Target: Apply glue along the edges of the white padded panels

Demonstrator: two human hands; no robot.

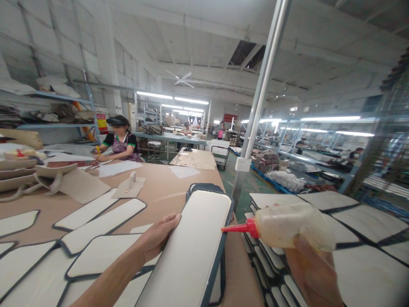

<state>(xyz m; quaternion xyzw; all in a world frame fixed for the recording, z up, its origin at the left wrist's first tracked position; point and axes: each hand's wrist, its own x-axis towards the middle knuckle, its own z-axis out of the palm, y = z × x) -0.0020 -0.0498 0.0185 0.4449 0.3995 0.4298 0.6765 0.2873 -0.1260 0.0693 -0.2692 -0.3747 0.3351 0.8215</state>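
Note:
A long white panel (pixel 191 247) with a dark edge slants up from the bottom centre, in front of a stack of similar dark-edged pieces. My left hand (pixel 156 238) grips its left edge, thumb on top and fingers underneath. In my right hand (pixel 309 264) is a translucent squeeze bottle (pixel 287 224) with a yellowish tint, lying on its side. Its red nozzle (pixel 239 229) points left, with the tip at the panel's right edge. Whether the tip touches the panel is unclear.
More white panels (pixel 102 217) lie on the brown table (pixel 162 175) at left, with beige leather pieces (pixel 83 184) behind. Stacked panels (pixel 367 226) stand at right. A metal post (pixel 260 94) rises nearby. A person (pixel 119 143) works at the table's far left.

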